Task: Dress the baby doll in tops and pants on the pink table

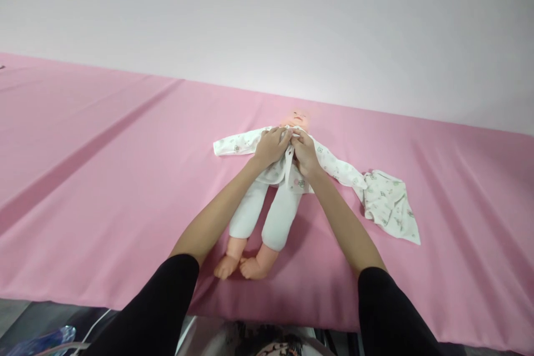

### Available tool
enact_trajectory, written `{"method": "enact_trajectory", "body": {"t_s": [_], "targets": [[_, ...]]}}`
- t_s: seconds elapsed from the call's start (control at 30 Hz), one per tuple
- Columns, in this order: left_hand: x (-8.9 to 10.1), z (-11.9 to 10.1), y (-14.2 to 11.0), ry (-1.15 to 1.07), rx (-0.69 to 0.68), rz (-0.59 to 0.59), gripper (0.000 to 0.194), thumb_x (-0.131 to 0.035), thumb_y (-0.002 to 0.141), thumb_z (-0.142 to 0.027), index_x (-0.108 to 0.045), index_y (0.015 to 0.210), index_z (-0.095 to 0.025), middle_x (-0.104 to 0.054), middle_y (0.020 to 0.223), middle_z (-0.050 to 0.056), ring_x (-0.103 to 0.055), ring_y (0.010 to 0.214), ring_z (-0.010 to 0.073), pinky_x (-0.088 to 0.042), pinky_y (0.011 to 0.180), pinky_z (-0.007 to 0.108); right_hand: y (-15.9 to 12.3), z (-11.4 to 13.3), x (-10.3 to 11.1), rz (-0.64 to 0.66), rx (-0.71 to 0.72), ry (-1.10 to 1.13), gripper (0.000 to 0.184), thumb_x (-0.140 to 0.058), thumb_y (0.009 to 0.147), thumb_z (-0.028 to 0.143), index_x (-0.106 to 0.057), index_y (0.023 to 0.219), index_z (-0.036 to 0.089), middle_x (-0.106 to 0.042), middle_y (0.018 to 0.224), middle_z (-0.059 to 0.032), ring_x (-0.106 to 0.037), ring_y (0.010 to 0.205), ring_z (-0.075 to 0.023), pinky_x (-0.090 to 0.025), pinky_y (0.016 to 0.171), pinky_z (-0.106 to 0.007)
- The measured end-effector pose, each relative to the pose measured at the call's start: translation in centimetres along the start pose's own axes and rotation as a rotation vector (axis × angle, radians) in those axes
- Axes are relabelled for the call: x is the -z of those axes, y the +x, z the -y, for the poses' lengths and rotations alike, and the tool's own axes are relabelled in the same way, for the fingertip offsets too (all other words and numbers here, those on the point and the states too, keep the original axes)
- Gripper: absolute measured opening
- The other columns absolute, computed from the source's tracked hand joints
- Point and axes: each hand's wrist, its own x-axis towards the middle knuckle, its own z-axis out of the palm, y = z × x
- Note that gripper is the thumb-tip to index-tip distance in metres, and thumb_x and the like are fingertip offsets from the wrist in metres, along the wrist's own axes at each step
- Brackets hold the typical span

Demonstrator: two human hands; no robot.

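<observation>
A baby doll [298,117] lies on its back on a pink-covered table, head away from me and bare feet toward me. It wears a white printed baby shirt [336,167] with long sleeves spread to both sides, over white legs. At the upper chest my left hand [273,147] and my right hand [304,150] meet, fingers pinched on the shirt's front edges near the neck. Below them the front hangs partly apart, with a small fastener spot on the edge. Whether a button or snap sits between my fingertips is hidden.
Another piece of white printed cloth [390,203] lies crumpled right of the doll, touching the sleeve end. The pink cover [104,178] has long creases. A pale wall [267,22] rises behind the table. Below the near edge are a white cable and a blue clear plastic item [45,342].
</observation>
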Motion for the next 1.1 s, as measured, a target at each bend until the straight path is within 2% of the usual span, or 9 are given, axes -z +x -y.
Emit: {"method": "enact_trajectory", "body": {"t_s": [0.1,0.2,0.37,0.47,0.63,0.8,0.93,1.0,1.1], "targets": [[0.6,-0.6,0.0,-0.135,0.093,0.004,0.047,-0.017,0.101,-0.036,-0.056,0.118,-0.015,-0.060,0.121,0.013,-0.054,0.113,0.0231,-0.039,0.096,0.035,0.2,0.8,1.4,0.055,-0.059,0.014,0.028,-0.046,0.074,0.019,-0.064,0.095,0.018,-0.058,0.071,0.0020,-0.050,0.058,-0.0106,-0.043,0.059,-0.023],[1.5,-1.0,-0.7,-0.211,0.159,0.092,0.050,-0.028,0.097,-0.051,-0.052,0.123,-0.015,-0.055,0.125,0.015,-0.056,0.111,0.0268,-0.042,0.092,0.036,0.7,1.3,3.1,0.033,-0.083,-0.165,0.031,-0.044,0.072,0.015,-0.070,0.089,0.017,-0.060,0.069,0.0014,-0.050,0.057,-0.0113,-0.044,0.061,-0.025],[2.3,-1.3,-1.5,-0.165,0.202,0.261,0.073,-0.038,0.088,-0.064,-0.023,0.147,-0.024,-0.035,0.145,0.021,-0.057,0.113,0.0356,-0.045,0.087,0.041,0.8,0.9,3.4,0.000,0.169,-0.585,0.031,-0.042,0.080,0.016,-0.073,0.086,0.020,-0.069,0.097,-0.0031,-0.060,0.091,-0.0176,-0.045,0.087,-0.033],[2.2,-1.8,-1.5,-0.094,0.282,0.281,0.072,-0.031,0.092,-0.060,-0.020,0.149,-0.017,-0.042,0.138,0.026,-0.059,0.111,0.0354,-0.045,0.085,0.038,0.6,0.2,2.3,-0.037,0.274,-0.697,0.035,-0.038,0.084,0.015,-0.071,0.094,0.021,-0.067,0.105,-0.0051,-0.059,0.100,-0.0188,-0.042,0.094,-0.035],[1.5,-2.8,-1.2,-0.018,0.366,0.221,0.074,-0.021,0.095,-0.057,-0.019,0.148,-0.006,-0.052,0.124,0.029,-0.063,0.102,0.0327,-0.046,0.080,0.035,1.1,-0.8,1.9,0.010,0.402,-0.464,0.033,-0.038,0.085,0.015,-0.068,0.098,0.018,-0.067,0.108,-0.0067,-0.059,0.106,-0.0152,-0.041,0.100,-0.031],[1.4,-3.1,-1.0,-0.044,0.371,0.240,0.080,-0.025,0.093,-0.059,-0.015,0.149,-0.003,-0.048,0.131,0.032,-0.054,0.118,0.0383,-0.044,0.088,0.040,2.0,-0.8,2.9,0.019,0.344,-0.319,0.028,-0.043,0.083,0.020,-0.065,0.100,0.019,-0.066,0.117,-0.0058,-0.056,0.115,-0.0155,-0.038,0.105,-0.033],[2.5,-3.1,-1.2,-0.080,0.346,0.303,0.083,-0.031,0.092,-0.059,-0.014,0.149,-0.001,-0.050,0.130,0.031,-0.046,0.126,0.0397,-0.042,0.092,0.041,2.2,-0.8,3.5,0.043,0.298,-0.223,0.024,-0.049,0.080,0.028,-0.060,0.100,0.020,-0.066,0.108,-0.0057,-0.059,0.103,-0.0155,-0.044,0.095,-0.030],[3.3,-2.7,-1.3,-0.113,0.303,0.319,0.074,-0.035,0.092,-0.055,-0.024,0.147,-0.007,-0.056,0.126,0.025,-0.051,0.121,0.0361,-0.045,0.089,0.040,2.5,-0.9,3.7,0.000,0.245,-0.195,0.024,-0.053,0.079,0.031,-0.056,0.100,0.020,-0.065,0.091,-0.0025,-0.060,0.086,-0.0141,-0.047,0.082,-0.027],[4.4,-1.4,-1.2,-0.123,0.228,0.270,0.042,-0.034,0.094,-0.031,-0.053,0.129,-0.017,-0.066,0.110,0.013,-0.061,0.106,0.0273,-0.047,0.086,0.036,3.3,-1.3,4.4,-0.154,0.173,-0.211,0.021,-0.053,0.079,0.031,-0.052,0.097,0.021,-0.056,0.073,0.0025,-0.054,0.067,-0.0122,-0.046,0.065,-0.024]]}}
